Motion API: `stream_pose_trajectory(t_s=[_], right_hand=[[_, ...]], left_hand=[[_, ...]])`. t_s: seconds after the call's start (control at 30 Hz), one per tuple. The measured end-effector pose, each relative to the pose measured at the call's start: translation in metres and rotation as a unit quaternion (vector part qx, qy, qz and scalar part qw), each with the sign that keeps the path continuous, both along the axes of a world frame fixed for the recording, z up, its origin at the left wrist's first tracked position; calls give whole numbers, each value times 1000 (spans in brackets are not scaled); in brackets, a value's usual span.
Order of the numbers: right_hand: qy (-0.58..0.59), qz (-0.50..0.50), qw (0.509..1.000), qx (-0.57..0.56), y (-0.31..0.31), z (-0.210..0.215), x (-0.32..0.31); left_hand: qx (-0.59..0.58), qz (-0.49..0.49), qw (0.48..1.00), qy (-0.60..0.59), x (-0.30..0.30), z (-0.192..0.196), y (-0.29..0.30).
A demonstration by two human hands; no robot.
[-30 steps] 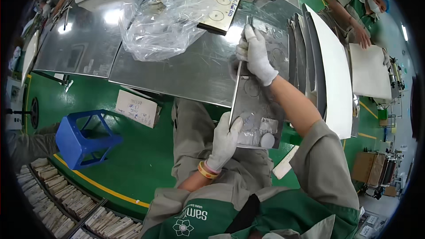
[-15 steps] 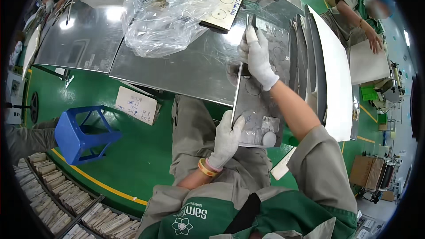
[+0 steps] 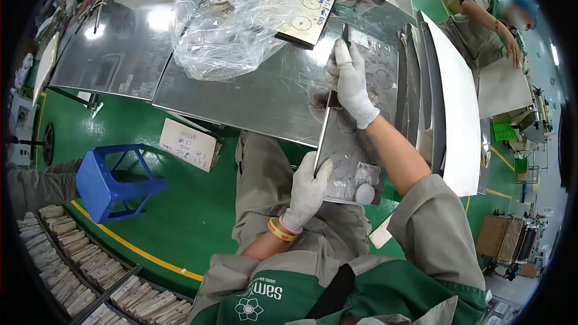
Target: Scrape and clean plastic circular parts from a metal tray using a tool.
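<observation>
Head view: the grey panel (image 3: 356,135) extends past the metal table's (image 3: 241,105) near edge. The left hand (image 3: 308,188) grips the panel's left edge by its near corner; the right hand (image 3: 354,84) is closed around a dark, narrow tool (image 3: 345,32) farther up that edge. A pale disc (image 3: 364,194) lies at the panel's near right corner. Standing sheets (image 3: 456,102) are just right of the panel; a clear bag (image 3: 232,30) lies toward the table's far edge.

Bag (image 3: 232,39) on tbl (image 3: 241,99), stool (image 3: 102,186) L of plate (image 3: 355,147)
</observation>
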State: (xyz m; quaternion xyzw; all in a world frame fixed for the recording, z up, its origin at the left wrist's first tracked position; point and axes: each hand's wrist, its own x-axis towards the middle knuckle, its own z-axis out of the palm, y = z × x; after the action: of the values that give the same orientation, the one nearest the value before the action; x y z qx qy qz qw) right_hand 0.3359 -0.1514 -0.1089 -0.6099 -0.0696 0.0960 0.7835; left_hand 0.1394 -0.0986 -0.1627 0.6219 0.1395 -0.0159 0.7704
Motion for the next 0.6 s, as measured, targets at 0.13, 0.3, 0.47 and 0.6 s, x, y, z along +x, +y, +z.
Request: stream_pose_trajectory(t_s=[0.13,0.3,0.47,0.6], right_hand=[[46,-102,994,-9,-16,-1,38],[23,-78,994,76,-8,-4,-3],[11,-227,970,87,-34,-5,33],[16,-209,971,118,-9,-6,-7]], left_hand=[[-23,4,1000,17,6,0,-3],[-5,31,1000,-4,0,-5,-3],[-6,21,1000,-19,7,-2,-9],[11,9,1000,-12,3,5,-4]])
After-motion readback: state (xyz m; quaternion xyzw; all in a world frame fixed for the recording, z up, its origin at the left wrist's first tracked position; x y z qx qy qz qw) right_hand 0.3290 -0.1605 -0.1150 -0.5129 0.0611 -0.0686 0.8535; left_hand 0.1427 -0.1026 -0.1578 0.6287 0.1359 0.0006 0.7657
